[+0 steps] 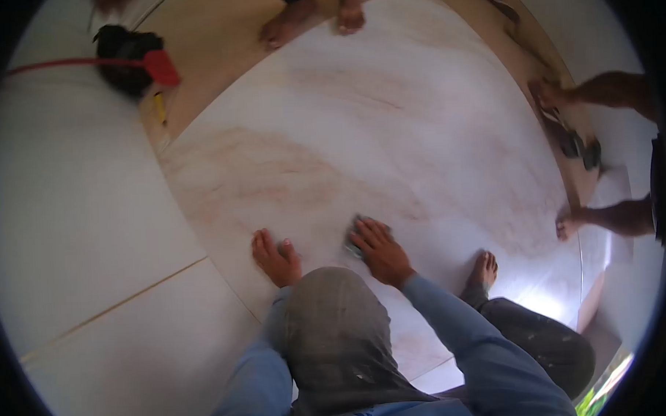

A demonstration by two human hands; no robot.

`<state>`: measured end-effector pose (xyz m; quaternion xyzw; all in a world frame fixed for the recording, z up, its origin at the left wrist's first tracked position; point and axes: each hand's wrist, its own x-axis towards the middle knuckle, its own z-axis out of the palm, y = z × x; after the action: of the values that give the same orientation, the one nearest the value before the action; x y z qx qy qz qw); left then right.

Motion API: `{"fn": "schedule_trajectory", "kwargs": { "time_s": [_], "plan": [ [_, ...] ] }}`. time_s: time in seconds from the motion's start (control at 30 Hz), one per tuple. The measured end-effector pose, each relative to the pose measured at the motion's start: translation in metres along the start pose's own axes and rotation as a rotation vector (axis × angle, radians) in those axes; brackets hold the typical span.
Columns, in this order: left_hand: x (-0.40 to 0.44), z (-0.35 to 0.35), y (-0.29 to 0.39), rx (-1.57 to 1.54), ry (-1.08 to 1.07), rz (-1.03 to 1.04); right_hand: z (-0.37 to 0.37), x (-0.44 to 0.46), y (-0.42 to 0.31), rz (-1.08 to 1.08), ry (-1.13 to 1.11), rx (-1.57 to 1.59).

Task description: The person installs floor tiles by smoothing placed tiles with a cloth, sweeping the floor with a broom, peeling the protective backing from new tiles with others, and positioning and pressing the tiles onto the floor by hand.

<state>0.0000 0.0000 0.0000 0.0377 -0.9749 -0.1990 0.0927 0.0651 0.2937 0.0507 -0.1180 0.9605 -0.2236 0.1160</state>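
A large pale sheet [330, 113] with brownish, marble-like streaks lies flat in front of me. On its near part my right hand [379, 250] is pressed over a dark grey-green pad or cloth [355, 245], which shows at the left side of the fingers. To the left, my left hand [277, 258] rests on the sheet with its thumb apart from the fingers, and nothing shows in it. A gap of bare sheet lies between the two hands. My knee in grey trousers [337, 325] is between my forearms.
Another person's feet [290, 22] stand at the far edge. At the right are a person's legs [612, 220] and dark objects [580, 149]. Upper left lie a black bag [122, 50], a red-ended tool [161, 68] and a yellow tool [160, 109]. White panels [76, 217] lie left.
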Motion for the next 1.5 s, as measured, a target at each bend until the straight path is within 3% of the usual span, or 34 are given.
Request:
{"fn": "schedule_trajectory", "kwargs": {
  "time_s": [0.07,0.1,0.17,0.27,0.33,0.4,0.5,0.6,0.7,0.93,1.07,1.23,1.33,1.5],
  "plan": [
    [-0.013,0.01,0.029,0.004,-0.035,-0.05,-0.022,-0.033,0.054,0.045,-0.1,0.014],
    [0.003,0.005,0.01,-0.026,-0.019,-0.046,-0.025,-0.014,0.047,0.09,-0.11,-0.01],
    [-0.01,-0.015,0.01,-0.022,-0.021,-0.031,-0.042,0.004,0.051,0.307,0.005,0.005],
    [0.025,-0.022,-0.013,-0.022,0.014,-0.038,-0.011,0.095,0.025,0.413,0.378,-0.071],
    [0.016,-0.018,-0.009,-0.064,0.027,-0.046,0.016,0.1,0.006,0.253,0.419,0.05],
    [0.016,-0.015,-0.008,-0.102,0.049,-0.066,0.023,0.098,-0.045,0.131,0.185,0.156],
    [0.005,-0.012,-0.006,-0.228,0.045,-0.055,0.062,0.078,-0.088,-0.067,0.007,0.204],
    [0.005,-0.038,0.025,-0.542,-0.078,-0.268,0.028,0.055,-0.12,0.011,-0.069,0.593],
    [-0.002,-0.035,0.034,-0.22,-0.169,0.171,0.013,0.033,-0.103,0.055,0.035,0.665],
    [-0.029,-0.028,0.041,0.025,-0.451,0.486,-0.029,-0.02,0.039,0.298,0.497,0.314],
    [-0.025,0.004,0.089,0.037,-0.435,0.621,-0.049,0.001,0.122,0.391,0.679,0.106],
    [0.009,0.027,0.136,0.115,-0.469,0.663,-0.077,0.044,0.154,0.356,0.709,0.099],
    [0.038,0.04,0.161,0.078,-0.475,0.719,-0.083,0.075,0.167,0.202,0.687,0.083],
    [0.081,0.064,0.184,-0.025,-0.621,1.036,-0.098,0.152,0.193,0.047,0.642,0.131]
  ]
}}
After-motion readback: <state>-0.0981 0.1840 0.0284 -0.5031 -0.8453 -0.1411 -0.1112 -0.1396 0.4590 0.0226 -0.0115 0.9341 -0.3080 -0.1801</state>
